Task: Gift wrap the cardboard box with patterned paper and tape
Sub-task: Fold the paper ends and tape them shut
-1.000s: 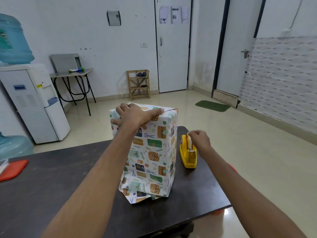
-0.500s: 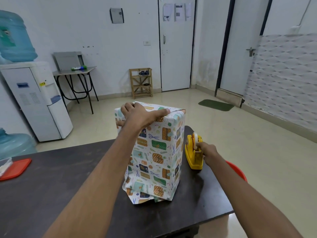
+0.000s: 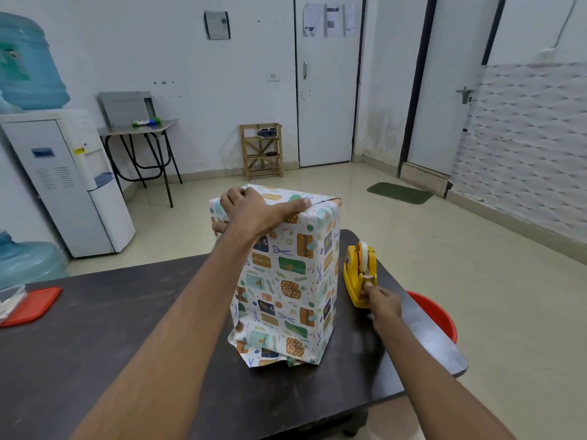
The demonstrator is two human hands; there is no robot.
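The box (image 3: 286,281), covered in white paper patterned with gifts and scissors, stands upright on the dark table (image 3: 95,344). Loose paper bunches at its foot. My left hand (image 3: 257,211) lies over the box's top near edge, thumb stretched along the edge and fingers curled over the folded paper on top. A yellow tape dispenser (image 3: 360,274) with a white roll sits just right of the box. My right hand (image 3: 379,301) is at the dispenser's near end, fingertips pinching at the tape by the cutter.
A red lid (image 3: 31,304) and a clear container (image 3: 9,296) lie at the table's left edge. A red tub (image 3: 440,315) sits on the floor past the table's right edge. A water dispenser (image 3: 63,173) stands at the left wall.
My right hand has dropped from the top of the tape roll to the dispenser's near cutter end. My left hand stays on the box top. The camera has shifted slightly.
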